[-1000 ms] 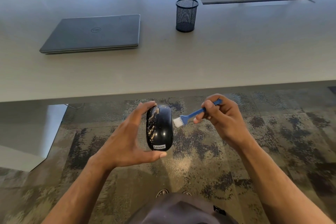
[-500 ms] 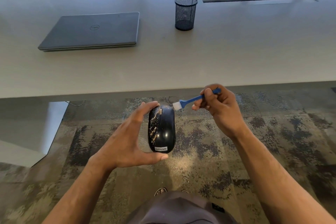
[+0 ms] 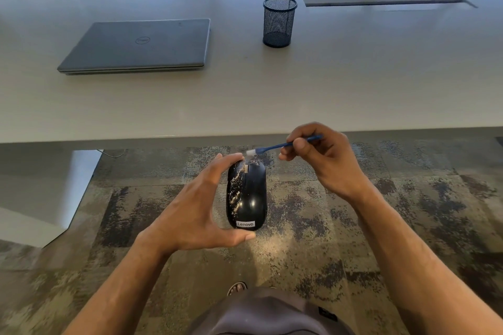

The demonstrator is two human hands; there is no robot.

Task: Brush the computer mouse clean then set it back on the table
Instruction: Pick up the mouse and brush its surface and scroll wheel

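On the tabletop (image 3: 326, 84) a closed Dell laptop (image 3: 138, 45) lies at the left. Right of it stands a black mesh pen cup (image 3: 279, 22); what it holds cannot be seen. Nearer, over the carpet, the left hand (image 3: 196, 204) holds the Lenovo computer mouse (image 3: 249, 196) by its two ends, thumb at the near end. Its long axis runs away from the person, wheel end far. The right hand (image 3: 324, 160) has a narrow grip on the blue brush (image 3: 283, 145), bristles just at the mouse's far end.

mouse (image 3: 249, 196) left side behind left hand (image 3: 198, 212), brush (image 3: 275, 146) mid-handle inside right hand (image 3: 324, 160), bristles blurred
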